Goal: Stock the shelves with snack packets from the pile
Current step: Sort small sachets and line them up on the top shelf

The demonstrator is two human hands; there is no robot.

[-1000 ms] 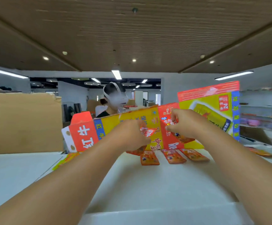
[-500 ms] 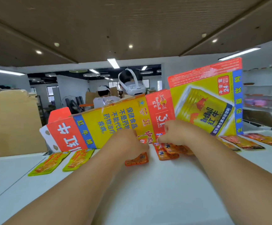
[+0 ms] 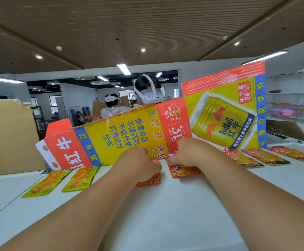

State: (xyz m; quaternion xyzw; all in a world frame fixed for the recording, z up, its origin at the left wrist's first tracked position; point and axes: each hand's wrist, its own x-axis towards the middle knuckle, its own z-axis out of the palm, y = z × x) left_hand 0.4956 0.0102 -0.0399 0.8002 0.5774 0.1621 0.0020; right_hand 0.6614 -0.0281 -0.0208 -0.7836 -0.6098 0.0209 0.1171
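Our left hand grips an orange foil snack packet; at its three o'clock, our right hand grips similar orange packets.

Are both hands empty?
No, the left hand grips an orange packet and the right hand holds more orange packets on the white surface.

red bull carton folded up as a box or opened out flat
Opened flat: the carton stands on edge, its panels spread side by side.
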